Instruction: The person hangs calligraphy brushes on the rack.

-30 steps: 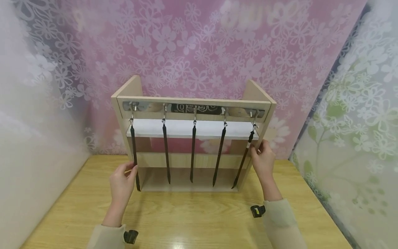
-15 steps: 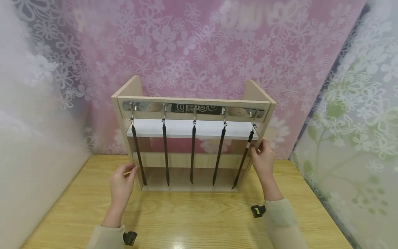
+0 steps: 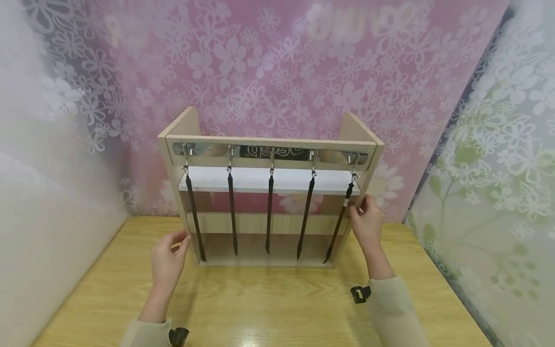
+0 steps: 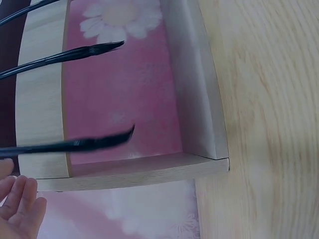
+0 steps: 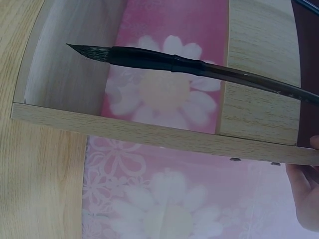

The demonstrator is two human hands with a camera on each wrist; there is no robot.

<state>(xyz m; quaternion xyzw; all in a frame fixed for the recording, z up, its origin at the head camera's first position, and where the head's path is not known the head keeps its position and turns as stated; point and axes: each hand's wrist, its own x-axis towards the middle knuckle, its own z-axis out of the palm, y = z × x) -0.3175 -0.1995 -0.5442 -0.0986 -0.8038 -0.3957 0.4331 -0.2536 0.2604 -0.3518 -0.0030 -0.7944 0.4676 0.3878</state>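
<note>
Several dark calligraphy brushes hang tip down from metal hooks on a pale wooden shelf unit (image 3: 269,224). Beside its left panel is my left hand (image 3: 168,258), fingers loosely bent and close to the leftmost brush (image 3: 196,219) without holding it. The left wrist view shows that brush's tip (image 4: 99,142) blurred, above the fingers (image 4: 22,201). My right hand (image 3: 367,225) grips the edge of the right side panel, next to the rightmost brush (image 3: 340,224). In the right wrist view that brush (image 5: 169,63) hangs in front of the panel; the hand is partly cut off.
The shelf unit stands on a wood-grain table (image 3: 269,303). A hook rail (image 3: 208,150) runs across its top front board, above a white shelf (image 3: 251,179). Behind is a pink flowered backdrop (image 3: 269,62), with pale patterned panels left and right.
The leftmost brush has come away from my left fingers and swung to the right. My left hand has shifted slightly left and down. My right hand stays at the right panel.
</note>
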